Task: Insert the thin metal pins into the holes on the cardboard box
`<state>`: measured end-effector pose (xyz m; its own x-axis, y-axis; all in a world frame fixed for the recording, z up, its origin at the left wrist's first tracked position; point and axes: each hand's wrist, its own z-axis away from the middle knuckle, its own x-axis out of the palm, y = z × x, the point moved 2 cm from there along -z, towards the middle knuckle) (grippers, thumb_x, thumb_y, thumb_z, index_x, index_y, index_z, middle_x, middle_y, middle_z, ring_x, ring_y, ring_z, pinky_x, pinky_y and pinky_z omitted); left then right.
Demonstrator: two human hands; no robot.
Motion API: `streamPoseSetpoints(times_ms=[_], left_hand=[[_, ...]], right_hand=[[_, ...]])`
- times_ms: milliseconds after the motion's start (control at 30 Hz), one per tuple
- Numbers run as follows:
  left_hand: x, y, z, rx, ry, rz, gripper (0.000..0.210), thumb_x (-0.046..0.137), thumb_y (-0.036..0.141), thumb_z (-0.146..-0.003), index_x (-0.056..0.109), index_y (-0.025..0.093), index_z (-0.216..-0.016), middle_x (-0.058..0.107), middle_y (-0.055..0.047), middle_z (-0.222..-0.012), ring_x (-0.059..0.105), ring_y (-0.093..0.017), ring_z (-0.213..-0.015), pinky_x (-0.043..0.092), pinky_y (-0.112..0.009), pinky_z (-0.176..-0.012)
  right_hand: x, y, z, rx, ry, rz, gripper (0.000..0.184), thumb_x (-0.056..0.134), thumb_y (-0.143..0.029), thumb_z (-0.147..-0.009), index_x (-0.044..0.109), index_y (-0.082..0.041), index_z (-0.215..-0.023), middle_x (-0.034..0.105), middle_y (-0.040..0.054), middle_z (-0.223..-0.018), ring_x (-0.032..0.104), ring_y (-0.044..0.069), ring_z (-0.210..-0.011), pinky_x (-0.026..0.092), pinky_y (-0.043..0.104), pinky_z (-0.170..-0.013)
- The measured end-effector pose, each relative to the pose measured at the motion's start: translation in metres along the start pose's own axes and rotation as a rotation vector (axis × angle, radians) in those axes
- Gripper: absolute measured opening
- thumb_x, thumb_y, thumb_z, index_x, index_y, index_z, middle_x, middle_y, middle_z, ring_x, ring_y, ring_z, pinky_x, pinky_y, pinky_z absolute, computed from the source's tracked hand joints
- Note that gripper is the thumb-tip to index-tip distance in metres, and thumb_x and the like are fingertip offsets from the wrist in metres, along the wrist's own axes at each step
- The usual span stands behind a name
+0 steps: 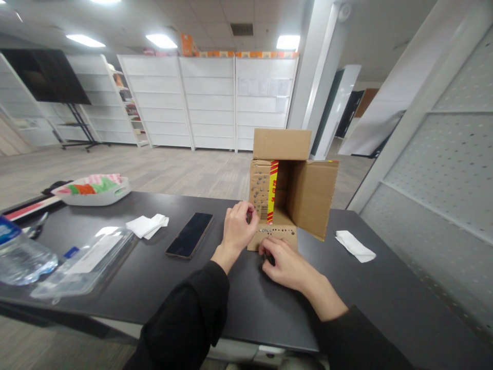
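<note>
A cardboard box (pixel 302 192) stands on the dark table with its front flaps folded out. Grey screw-like heads dot its left flap (pixel 260 192), and a row of small holes and heads runs along the bottom flap (pixel 285 232). My left hand (pixel 239 226) is closed at the lower edge of the left flap, its fingertips pinched around something small and dark. Low in front of the bottom flap, my right hand (pixel 285 262) is curled, with something dark partly showing under its fingers. What either hand holds is too hidden to name.
Left of my hands lie a phone (pixel 190 235), a folded tissue (pixel 147 225), a clear plastic case (pixel 90 262) and a water bottle (pixel 23 254). A white basket (pixel 94 198) with cloth stands farther back. Another tissue (pixel 355 245) lies right of the box.
</note>
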<state>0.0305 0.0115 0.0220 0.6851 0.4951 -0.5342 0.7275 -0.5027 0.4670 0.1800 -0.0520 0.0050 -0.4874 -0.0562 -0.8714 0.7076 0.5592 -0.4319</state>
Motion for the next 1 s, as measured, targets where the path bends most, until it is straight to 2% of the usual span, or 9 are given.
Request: streamPoseSetpoints(times_ms=[200,400,600,1000], left_hand=[[-0.001,0.000,0.000,0.007,0.010,0.001,0.006,0.054,0.016,-0.086,0.053,0.020,-0.082,0.066,0.001,-0.081,0.059,-0.014,-0.073,0.038,-0.032,-0.076],[-0.002,0.003,-0.001,0.003,-0.004,0.001,0.007,0.054,0.016,-0.086,0.053,0.020,-0.081,0.066,0.000,-0.081,0.059,-0.014,-0.073,0.037,-0.032,-0.075],[-0.002,0.003,0.000,-0.004,0.005,0.007,0.007,0.054,0.015,-0.085,0.053,0.020,-0.081,0.067,0.000,-0.081,0.059,-0.014,-0.073,0.038,-0.032,-0.076],[0.000,0.001,0.000,-0.006,0.004,-0.008,0.006,0.054,0.016,-0.085,0.054,0.021,-0.082,0.066,0.000,-0.081,0.060,-0.015,-0.073,0.039,-0.032,-0.077]], right_hand=[[0.001,-0.001,0.000,0.004,0.008,-0.005,0.014,0.056,-0.012,-0.079,0.058,-0.020,-0.089,0.062,0.0030,-0.090,0.056,0.018,-0.084,0.039,0.032,-0.081],[-0.001,-0.003,0.000,-0.004,-0.010,-0.005,0.019,0.055,-0.008,-0.077,0.061,-0.019,-0.091,0.062,0.0037,-0.092,0.058,0.019,-0.089,0.040,0.032,-0.083],[0.000,-0.004,0.000,0.006,-0.024,-0.008,0.015,0.059,-0.011,-0.081,0.063,-0.018,-0.092,0.063,0.0051,-0.097,0.059,0.020,-0.093,0.040,0.034,-0.087],[0.006,-0.019,-0.001,-0.091,-0.085,0.037,0.023,0.050,-0.001,-0.075,0.059,-0.019,-0.087,0.055,0.0039,-0.096,0.051,0.020,-0.095,0.035,0.035,-0.085]])
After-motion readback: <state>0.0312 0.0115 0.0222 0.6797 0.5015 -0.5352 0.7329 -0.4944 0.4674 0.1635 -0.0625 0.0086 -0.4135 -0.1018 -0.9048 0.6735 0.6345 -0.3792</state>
